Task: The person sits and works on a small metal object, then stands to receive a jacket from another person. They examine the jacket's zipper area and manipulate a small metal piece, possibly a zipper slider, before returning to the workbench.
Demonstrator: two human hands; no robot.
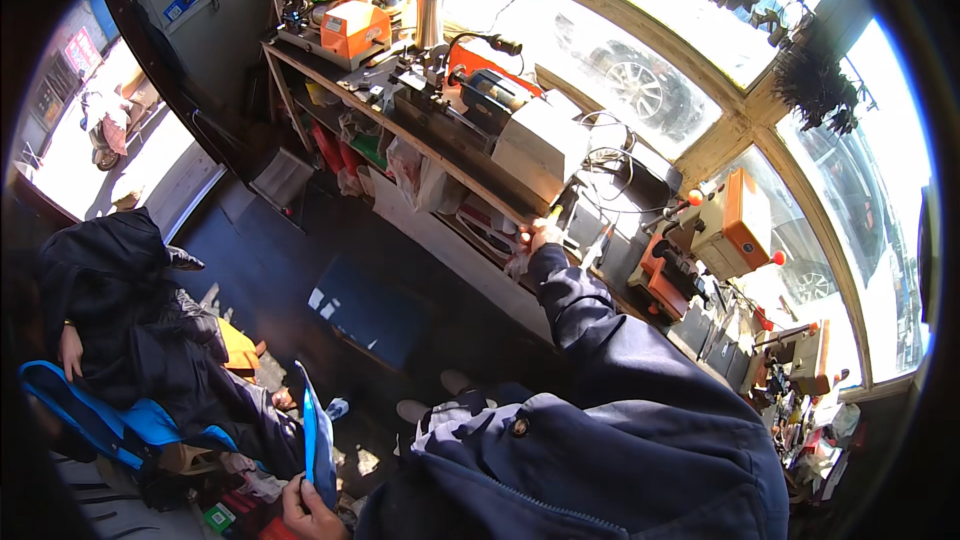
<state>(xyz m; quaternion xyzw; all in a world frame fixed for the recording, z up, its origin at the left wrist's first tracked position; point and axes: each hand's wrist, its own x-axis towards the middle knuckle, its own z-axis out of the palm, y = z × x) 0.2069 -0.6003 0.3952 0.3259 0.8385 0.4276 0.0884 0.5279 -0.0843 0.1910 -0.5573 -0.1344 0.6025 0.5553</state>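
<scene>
My left hand [312, 512] is closed on the lower end of a thin, dark piece with a bright blue edge [318, 435], which looks like cloth and stands up from the fingers. My right arm reaches out to the workbench [480, 202], where my right hand [543, 233] is at the front edge, fingers curled. A small yellow piece [556, 212] shows just beyond those fingers; whether they grip it is too small to tell. Beside that hand stands a key-cutting machine [535, 145] with a pale metal cover.
A seated person in dark clothes [130, 300] is at the left, one hand [70, 350] resting near a blue-edged cloth [130, 420]. Orange machines [355, 30] and a steel flask [429, 10] stand on the bench. Bunches of dark hanging items [815, 90] are by the windows. A dark stool [370, 310] stands below.
</scene>
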